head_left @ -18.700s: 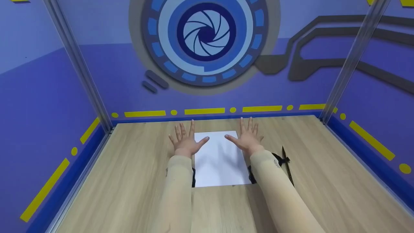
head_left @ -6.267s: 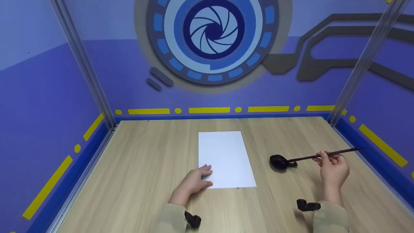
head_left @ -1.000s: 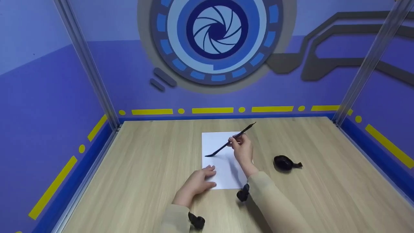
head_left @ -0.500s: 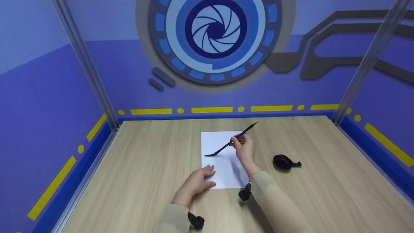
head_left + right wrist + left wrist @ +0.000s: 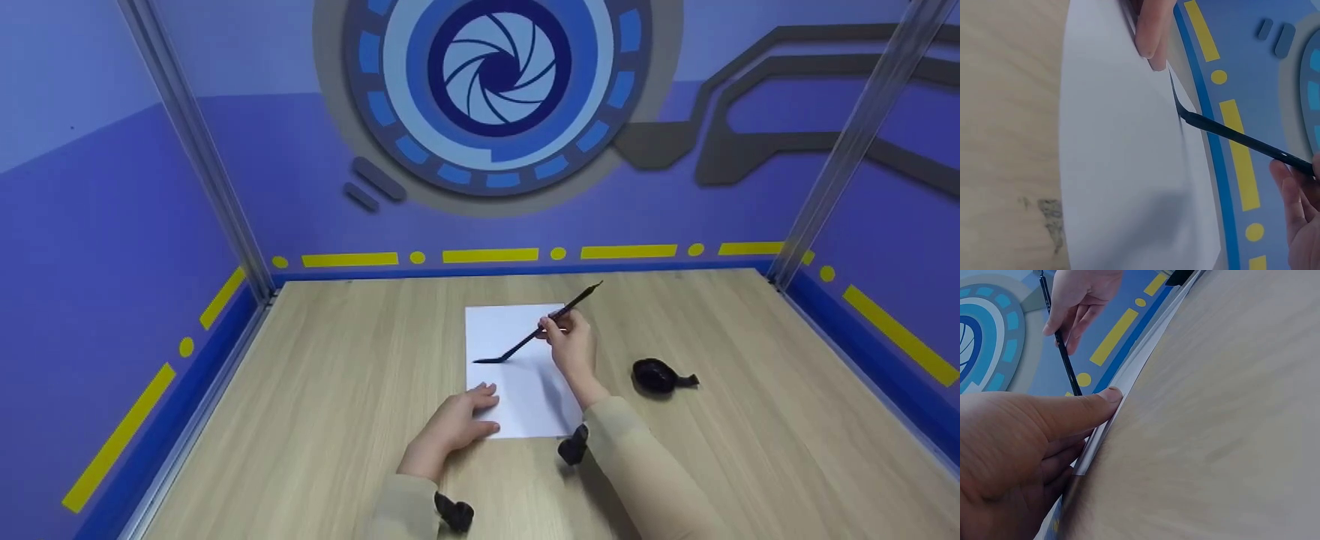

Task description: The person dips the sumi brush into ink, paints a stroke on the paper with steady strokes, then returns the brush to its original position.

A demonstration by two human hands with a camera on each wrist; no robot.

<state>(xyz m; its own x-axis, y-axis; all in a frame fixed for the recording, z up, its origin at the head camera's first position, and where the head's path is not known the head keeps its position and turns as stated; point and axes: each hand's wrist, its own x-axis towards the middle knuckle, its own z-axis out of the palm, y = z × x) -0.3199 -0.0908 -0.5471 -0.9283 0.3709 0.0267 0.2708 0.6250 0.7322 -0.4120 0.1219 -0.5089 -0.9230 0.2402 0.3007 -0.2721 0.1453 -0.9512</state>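
Note:
A white sheet of paper (image 5: 517, 416) lies on the wooden table. My right hand (image 5: 572, 349) pinches a dark writing brush (image 5: 525, 341) partway along its handle, the handle slanting up to the right. The bristles (image 5: 1179, 107) are bent against the paper in the right wrist view, and a thin dark stroke (image 5: 1171, 79) trails from them. On the sheet's lower left edge rests my left hand (image 5: 454, 420), its fingers relaxed and thumb apart. To the right of the paper sits a small black dish with a short handle (image 5: 655, 376).
Purple wall panels (image 5: 82, 300) with yellow markings enclose the table (image 5: 337, 375) at the back and both sides, with metal posts (image 5: 206, 150) at the corners. Each sleeve carries a black wrist-worn piece (image 5: 456, 514).
Earlier both hands were spread above the paper; then the right hand held the brush at the dish. Over the last second the brush has slid slightly right, the dark stroke lengthening. Left hand unmoved.

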